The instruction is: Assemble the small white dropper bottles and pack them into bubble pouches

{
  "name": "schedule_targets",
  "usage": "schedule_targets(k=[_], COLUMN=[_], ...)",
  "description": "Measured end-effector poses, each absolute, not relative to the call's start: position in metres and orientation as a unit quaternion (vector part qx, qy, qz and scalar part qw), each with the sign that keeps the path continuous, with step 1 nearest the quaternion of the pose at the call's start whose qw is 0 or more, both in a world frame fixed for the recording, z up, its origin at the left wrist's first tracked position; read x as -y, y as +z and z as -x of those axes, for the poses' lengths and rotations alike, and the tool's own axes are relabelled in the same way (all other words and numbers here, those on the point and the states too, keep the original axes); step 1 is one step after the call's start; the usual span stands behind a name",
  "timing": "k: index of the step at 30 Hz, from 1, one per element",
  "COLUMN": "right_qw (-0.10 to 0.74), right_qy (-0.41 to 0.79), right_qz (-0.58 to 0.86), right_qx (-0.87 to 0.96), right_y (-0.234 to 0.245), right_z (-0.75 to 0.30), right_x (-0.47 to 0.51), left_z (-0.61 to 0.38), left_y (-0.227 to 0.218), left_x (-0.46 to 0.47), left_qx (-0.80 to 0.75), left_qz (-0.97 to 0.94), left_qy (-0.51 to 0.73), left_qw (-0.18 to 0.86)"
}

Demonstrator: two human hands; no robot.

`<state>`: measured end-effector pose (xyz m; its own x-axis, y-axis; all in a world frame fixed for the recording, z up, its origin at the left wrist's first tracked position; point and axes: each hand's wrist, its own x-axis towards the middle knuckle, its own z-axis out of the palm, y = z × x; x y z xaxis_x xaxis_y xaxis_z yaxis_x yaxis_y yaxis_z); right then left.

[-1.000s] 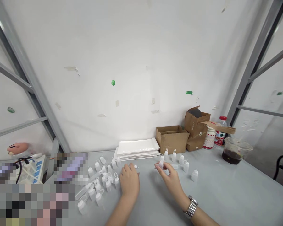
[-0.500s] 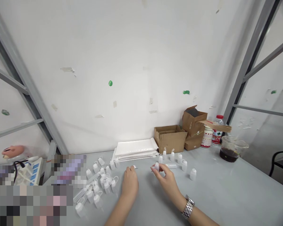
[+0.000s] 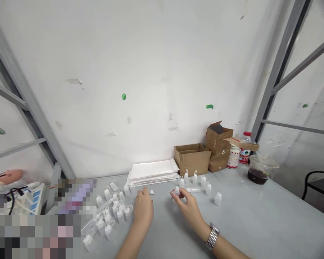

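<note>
In the head view my right hand [image 3: 189, 208] pinches a small translucent white squeeze bottle [image 3: 176, 191] between thumb and fingers, held upright just above the grey table. My left hand [image 3: 144, 208] is closed, back of the hand upward. Its fingertips are hidden, so anything inside it cannot be seen. Just right of the left fingers lies a small white nozzle cap [image 3: 152, 192]. Several capped squeeze bottles [image 3: 108, 230] with loop straps cluster left of my left hand. More bottles [image 3: 208, 189] stand beyond and right of my right hand, around a clear tube-like piece [image 3: 193, 190] lying flat.
White padded envelopes [image 3: 153, 171] are stacked against the wall, beside an open cardboard box [image 3: 193, 162] and a brown paper bag [image 3: 218, 151]. Farther right are a red-capped bottle [image 3: 244, 154] and a plastic bowl of dark liquid [image 3: 259, 174]. A power strip [image 3: 37, 199] sits far left.
My left hand has shifted slightly left, leaving the nozzle cap more exposed on the table. My right hand keeps hold of the squeeze bottle. The whole view has shifted a little.
</note>
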<state>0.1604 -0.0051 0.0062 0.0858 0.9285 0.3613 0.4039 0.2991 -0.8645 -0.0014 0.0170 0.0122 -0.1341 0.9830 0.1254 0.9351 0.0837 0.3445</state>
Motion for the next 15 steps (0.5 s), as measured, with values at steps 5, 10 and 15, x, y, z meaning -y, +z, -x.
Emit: schedule_targets(k=[5,10,15], right_qw=[0.499,0.496,0.489], right_qy=[0.254,0.260,0.259], right_qz=[0.532,0.527,0.537], right_qx=[0.635,0.639,0.636], right_y=[0.006,0.008,0.010], right_z=[-0.159,-0.158,-0.159], right_x=[0.007,0.009,0.009], left_z=[-0.002,-0.007,-0.010], left_y=[0.011,0.001,-0.008], left_x=[-0.013,-0.017,-0.025], left_qx=[-0.721,-0.684,-0.590], left_qz=[-0.681,-0.701,-0.694], left_qy=[0.112,0.178,0.348], left_qw=[0.061,0.100,0.220])
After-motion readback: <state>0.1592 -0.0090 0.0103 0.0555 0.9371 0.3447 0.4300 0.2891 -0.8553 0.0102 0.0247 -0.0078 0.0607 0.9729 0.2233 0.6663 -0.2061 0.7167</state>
